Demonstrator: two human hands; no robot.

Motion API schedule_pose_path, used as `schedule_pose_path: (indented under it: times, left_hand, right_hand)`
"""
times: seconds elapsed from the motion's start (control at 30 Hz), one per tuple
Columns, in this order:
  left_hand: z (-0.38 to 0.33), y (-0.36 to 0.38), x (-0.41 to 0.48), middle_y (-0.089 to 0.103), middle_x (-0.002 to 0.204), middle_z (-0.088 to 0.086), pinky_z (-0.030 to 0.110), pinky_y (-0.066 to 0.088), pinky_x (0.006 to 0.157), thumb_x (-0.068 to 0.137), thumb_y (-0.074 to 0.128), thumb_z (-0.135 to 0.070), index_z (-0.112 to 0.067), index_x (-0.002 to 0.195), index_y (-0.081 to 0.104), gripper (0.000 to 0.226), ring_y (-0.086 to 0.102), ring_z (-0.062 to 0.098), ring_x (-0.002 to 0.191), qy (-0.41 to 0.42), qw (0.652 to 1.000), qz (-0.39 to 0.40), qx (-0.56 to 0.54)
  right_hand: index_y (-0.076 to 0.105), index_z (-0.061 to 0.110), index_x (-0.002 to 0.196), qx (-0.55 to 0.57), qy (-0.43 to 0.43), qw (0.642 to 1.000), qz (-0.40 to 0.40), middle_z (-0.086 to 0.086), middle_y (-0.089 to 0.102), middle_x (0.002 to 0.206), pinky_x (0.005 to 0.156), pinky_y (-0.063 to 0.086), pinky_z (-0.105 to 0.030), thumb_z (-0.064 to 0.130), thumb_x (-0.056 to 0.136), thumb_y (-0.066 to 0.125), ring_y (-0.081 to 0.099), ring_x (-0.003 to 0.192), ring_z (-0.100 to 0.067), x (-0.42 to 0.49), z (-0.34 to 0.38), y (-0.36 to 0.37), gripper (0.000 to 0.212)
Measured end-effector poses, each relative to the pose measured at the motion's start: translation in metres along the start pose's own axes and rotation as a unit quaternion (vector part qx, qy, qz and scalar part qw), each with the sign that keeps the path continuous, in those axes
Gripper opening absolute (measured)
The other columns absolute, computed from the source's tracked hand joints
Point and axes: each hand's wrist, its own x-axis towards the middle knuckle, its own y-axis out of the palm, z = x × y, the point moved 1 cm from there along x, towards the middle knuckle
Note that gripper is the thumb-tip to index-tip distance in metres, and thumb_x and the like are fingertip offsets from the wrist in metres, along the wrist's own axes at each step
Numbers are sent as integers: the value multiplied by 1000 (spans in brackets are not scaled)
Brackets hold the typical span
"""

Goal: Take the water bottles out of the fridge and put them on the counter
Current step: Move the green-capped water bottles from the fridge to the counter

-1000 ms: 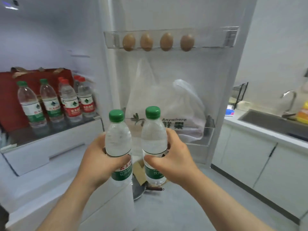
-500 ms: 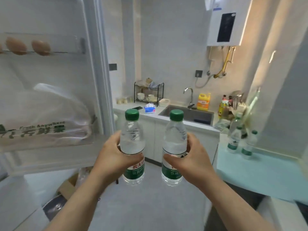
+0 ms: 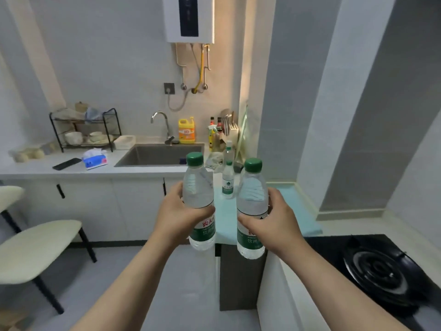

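Fridge gone from view vs 0.5 s ago; sink (image 3: 158, 155) now centred. Left hand (image 3: 177, 217) wraps left bottle (image 3: 200, 201), right hand (image 3: 278, 222) wraps right bottle (image 3: 251, 209), both upright, in front of the sink, over counter (image 3: 296, 211) edge w/ two bottles (image 3: 228, 180) standing.

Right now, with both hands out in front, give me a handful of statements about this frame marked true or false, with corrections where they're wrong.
1. Each hand holds a green-capped water bottle upright. True: the left hand grips the left bottle and the right hand grips the right bottle.
2. The counter strip ahead carries no bottles yet. False: at least one small bottle already stands on the pale blue counter.
3. The fridge door fills the left of the view. False: no fridge shows; a cream chair is there.
4. A yellow detergent jug stands behind the sink. True.
5. A gas burner lies at lower right. True.
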Motion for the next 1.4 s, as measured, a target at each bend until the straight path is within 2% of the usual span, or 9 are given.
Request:
schedule_pose_path:
  times: [0.17, 0.37, 0.5, 0.63, 0.8, 1.0, 1.13, 1.23, 1.4]
  left_hand:
    - [46, 56, 92, 69, 98, -16, 19, 50, 65, 47, 85, -28, -45, 102, 57, 64, 66, 2, 90, -18, 999, 45, 2]
    - [109, 103, 194, 68, 98, -15, 19, 49, 62, 51, 86, -27, -34, 112, 56, 69, 65, 0, 87, -54, 995, 76, 32]
    - [153, 131, 246, 65, 93, -17, 18, 46, 60, 50, 84, -29, -41, 99, 52, 60, 62, -2, 85, -73, 994, 60, 52]
    - [201, 161, 291, 64, 90, -16, 20, 46, 59, 51, 82, -30, -39, 94, 48, 55, 62, -2, 82, -101, 992, 35, 72]
    - [247, 191, 323, 60, 90, -19, 18, 43, 57, 55, 79, -32, -42, 97, 44, 55, 57, -8, 80, -125, 986, 26, 104]
    - [288, 216, 343, 61, 89, -18, 22, 48, 60, 56, 81, -30, -50, 90, 43, 55, 59, -6, 78, -149, 981, 23, 125]
    - [302, 223, 344, 62, 91, -19, 20, 48, 60, 57, 82, -30, -49, 93, 44, 56, 60, -7, 81, -158, 978, 35, 129]
    - [307, 225, 348, 62, 95, -21, 20, 48, 63, 56, 83, -33, -48, 101, 44, 62, 60, -8, 83, -149, 979, 43, 132]
    - [306, 226, 351, 62, 102, -20, 32, 54, 76, 56, 85, -34, -41, 115, 44, 72, 62, 3, 94, -141, 979, 66, 132]
  right_hand:
    - [46, 52, 98, -33, 33, 998, -35, 19, 63, 102, 73, 52, -25, 41, 58, 84, 60, 93, 3, 77, -50, 3, 56]
    - [43, 45, 106, -68, 88, 993, -32, 18, 60, 100, 67, 49, -24, 38, 61, 84, 59, 90, -1, 175, -109, 25, 61]
    - [44, 44, 105, -90, 118, 988, -34, 19, 60, 97, 65, 51, -27, 44, 58, 79, 59, 87, -1, 236, -154, 45, 59]
    - [46, 39, 103, -104, 151, 983, -18, 16, 61, 95, 64, 51, -30, 44, 56, 77, 60, 86, -6, 291, -208, 70, 57]
    - [46, 38, 102, -93, 177, 980, -15, 18, 60, 94, 63, 47, -28, 39, 57, 78, 60, 86, -6, 333, -263, 93, 56]
    - [48, 35, 108, -94, 181, 979, 15, 15, 61, 100, 71, 54, -34, 42, 60, 80, 60, 89, -8, 362, -305, 115, 58]
    - [47, 37, 107, -84, 185, 979, 29, 15, 60, 102, 62, 48, -24, 40, 62, 81, 60, 89, -6, 360, -321, 118, 56]
    - [44, 39, 107, -72, 183, 980, 28, 17, 59, 103, 61, 44, -19, 36, 63, 85, 57, 88, 1, 359, -326, 116, 61]
    - [39, 38, 122, -79, 170, 980, 61, 11, 55, 114, 71, 44, -21, 33, 64, 86, 56, 98, -10, 355, -327, 112, 75]
